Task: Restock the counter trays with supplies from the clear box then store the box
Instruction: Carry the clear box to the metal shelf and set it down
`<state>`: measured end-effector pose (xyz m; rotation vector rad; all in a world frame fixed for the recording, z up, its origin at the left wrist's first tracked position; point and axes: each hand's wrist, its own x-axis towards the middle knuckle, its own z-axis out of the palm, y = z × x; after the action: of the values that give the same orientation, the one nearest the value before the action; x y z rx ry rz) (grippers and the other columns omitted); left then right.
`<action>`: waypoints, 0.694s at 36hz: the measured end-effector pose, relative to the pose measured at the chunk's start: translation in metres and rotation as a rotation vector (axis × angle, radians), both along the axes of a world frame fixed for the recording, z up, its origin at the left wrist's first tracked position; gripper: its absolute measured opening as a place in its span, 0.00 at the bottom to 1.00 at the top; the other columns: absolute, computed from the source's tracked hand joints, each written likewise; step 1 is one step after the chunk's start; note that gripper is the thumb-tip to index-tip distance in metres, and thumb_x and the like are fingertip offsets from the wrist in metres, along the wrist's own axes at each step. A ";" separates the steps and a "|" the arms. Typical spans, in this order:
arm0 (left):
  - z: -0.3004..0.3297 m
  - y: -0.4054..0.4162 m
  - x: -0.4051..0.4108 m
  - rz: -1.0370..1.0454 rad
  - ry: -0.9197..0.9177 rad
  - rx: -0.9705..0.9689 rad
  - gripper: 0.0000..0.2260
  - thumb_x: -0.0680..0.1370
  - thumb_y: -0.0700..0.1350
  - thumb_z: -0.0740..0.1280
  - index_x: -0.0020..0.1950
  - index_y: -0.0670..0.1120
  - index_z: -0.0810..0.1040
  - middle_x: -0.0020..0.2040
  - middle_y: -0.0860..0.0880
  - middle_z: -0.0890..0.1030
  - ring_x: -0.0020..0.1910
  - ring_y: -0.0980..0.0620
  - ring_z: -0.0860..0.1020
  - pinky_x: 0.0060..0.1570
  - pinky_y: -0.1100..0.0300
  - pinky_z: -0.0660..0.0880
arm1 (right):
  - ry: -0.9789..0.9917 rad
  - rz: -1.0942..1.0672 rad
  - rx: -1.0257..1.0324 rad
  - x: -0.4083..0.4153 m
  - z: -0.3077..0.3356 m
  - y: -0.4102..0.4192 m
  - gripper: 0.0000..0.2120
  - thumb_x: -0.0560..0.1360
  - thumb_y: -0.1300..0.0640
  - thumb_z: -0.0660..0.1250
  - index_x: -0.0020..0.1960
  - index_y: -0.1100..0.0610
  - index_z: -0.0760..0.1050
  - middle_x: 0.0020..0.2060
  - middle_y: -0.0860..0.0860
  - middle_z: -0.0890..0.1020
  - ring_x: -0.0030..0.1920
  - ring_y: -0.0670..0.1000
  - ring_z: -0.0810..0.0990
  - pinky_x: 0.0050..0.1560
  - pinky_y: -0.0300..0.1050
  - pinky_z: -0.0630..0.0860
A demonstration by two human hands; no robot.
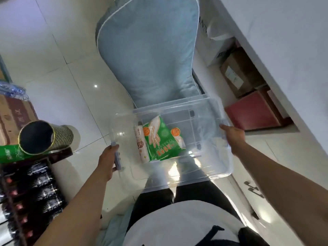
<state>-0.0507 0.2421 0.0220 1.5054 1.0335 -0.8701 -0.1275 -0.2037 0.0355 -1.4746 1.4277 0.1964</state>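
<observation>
A: Where is the clear box (209,139) right now?

B: Off the floor, carried in front of the person's legs, just below the big blue cushion (150,55) in the view. The left hand (108,159) grips the box's left end, fingers curled round the grey latch handle (116,155) there. The right hand (234,139) holds the opposite rim, fingers wrapped over the edge; I cannot see the fingertips behind the plastic.

A: Anything inside?

B: Yes. A green pack of disposable gloves (160,139) lies on the bottom toward the box's left side, with a white tube-like roll (141,144) touching it on the left, and something white partly hidden under the pack on its right. I cannot tell what that is.

A: So how should the carry go?

B: I'd judge this is the haul toward the counter, with restocking not yet begun. The load sits to one side of the box, so keep both ends level; a tilt would slide the pack and roll. The latch handle looks like a hinged part, so I'd trust the rim beneath it more than the latch itself.

A: Hazards around the box?

B: To the box's left a dark open-ended tube (42,137) lies on a stack of cartons, near the left elbow's path. To the box's right, a low shelf (262,110) holds a red box and a brown carton. Pass between them without swinging the corners.
</observation>
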 end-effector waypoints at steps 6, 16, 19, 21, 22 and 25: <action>-0.004 -0.033 0.004 -0.373 -0.016 0.038 0.15 0.77 0.53 0.71 0.61 0.48 0.77 0.46 0.46 0.81 0.41 0.47 0.78 0.49 0.40 0.80 | 0.086 -0.205 -0.042 -0.122 0.015 0.003 0.18 0.67 0.45 0.76 0.47 0.59 0.83 0.41 0.56 0.83 0.41 0.57 0.81 0.50 0.54 0.80; 0.007 -0.174 -0.003 -1.118 -0.177 0.079 0.22 0.79 0.57 0.66 0.65 0.44 0.76 0.61 0.35 0.79 0.59 0.34 0.79 0.59 0.38 0.76 | 0.096 -0.658 0.010 -0.327 0.068 0.036 0.15 0.69 0.51 0.78 0.37 0.60 0.76 0.27 0.54 0.73 0.24 0.51 0.72 0.25 0.39 0.68; 0.026 -0.228 -0.034 -1.248 -0.229 0.083 0.21 0.77 0.56 0.68 0.64 0.45 0.78 0.47 0.37 0.81 0.38 0.38 0.79 0.41 0.49 0.79 | 0.073 -0.804 0.032 -0.394 0.080 0.060 0.16 0.69 0.52 0.78 0.45 0.65 0.79 0.36 0.59 0.78 0.35 0.57 0.78 0.35 0.48 0.75; 0.035 -0.259 -0.061 -1.309 -0.259 0.063 0.20 0.76 0.56 0.70 0.64 0.48 0.78 0.43 0.42 0.80 0.34 0.44 0.77 0.37 0.54 0.76 | 0.063 -0.895 0.039 -0.439 0.083 0.078 0.20 0.70 0.52 0.77 0.49 0.68 0.79 0.41 0.62 0.80 0.41 0.60 0.79 0.41 0.53 0.76; 0.040 -0.275 -0.079 -1.350 -0.253 0.040 0.20 0.76 0.56 0.70 0.65 0.49 0.78 0.47 0.44 0.82 0.38 0.44 0.78 0.40 0.52 0.78 | 0.053 -0.950 0.043 -0.462 0.083 0.089 0.21 0.70 0.51 0.77 0.50 0.68 0.78 0.42 0.63 0.80 0.41 0.60 0.79 0.41 0.53 0.75; 0.048 -0.316 -0.138 -1.466 -0.226 -0.019 0.20 0.77 0.54 0.69 0.66 0.48 0.76 0.54 0.43 0.82 0.47 0.42 0.80 0.49 0.47 0.77 | -0.001 -1.112 0.046 -0.526 0.079 0.117 0.16 0.71 0.51 0.76 0.47 0.63 0.78 0.37 0.60 0.78 0.39 0.58 0.76 0.35 0.47 0.72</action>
<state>-0.1887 -0.0744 0.0696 2.2033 -0.4467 -1.5722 -0.6536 -0.0870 0.1145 -0.4757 2.0039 -0.4588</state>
